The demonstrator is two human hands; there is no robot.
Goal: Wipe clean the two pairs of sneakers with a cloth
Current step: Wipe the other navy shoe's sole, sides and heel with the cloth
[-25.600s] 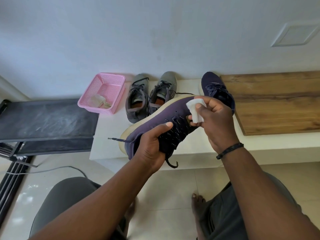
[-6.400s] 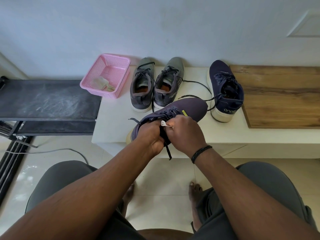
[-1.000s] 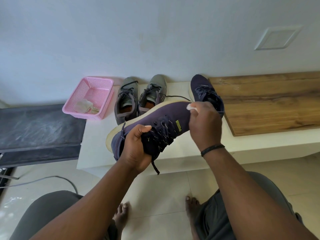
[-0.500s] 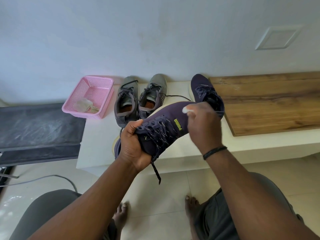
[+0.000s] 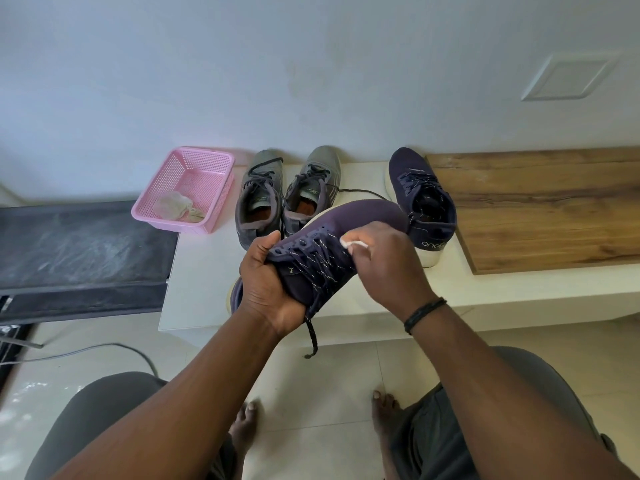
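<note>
**Navy sneaker in hand, cloth at the laces**

The navy sneaker [image 5: 346, 237] is held above the front edge of the white bench [image 5: 201, 271], off its surface. Its long axis runs from lower left to upper right, toe up and away from me, heel low toward my left. The upper faces me, tilted; only a sliver of pale sole shows along the far edge and at the heel. My palm covers the heel and collar, and one lace end hangs free below.

My left hand [image 5: 266, 289] grips the heel end, fingers curled under and thumb lying over the eyelet row. My right hand [image 5: 384, 268] is curled around a white cloth [image 5: 351, 243], pressing it against the laces. Only a small corner of the cloth shows past my fingers; the rest is hidden in the hand.

Behind, its mate, the second navy sneaker [image 5: 420, 199], stands upright on the bench, toe toward the wall [image 5: 311, 81], heel lettering facing me. To its left the pair of grey sneakers [image 5: 287, 195] stand side by side, also toes to the wall, their near ends partly hidden by the held shoe. A pink plastic basket [image 5: 207, 168] sits at the bench's left corner with a crumpled rag [image 5: 173, 206] inside. A wooden board [image 5: 540, 206] lies on the right, cut off by the frame edge.
</note>
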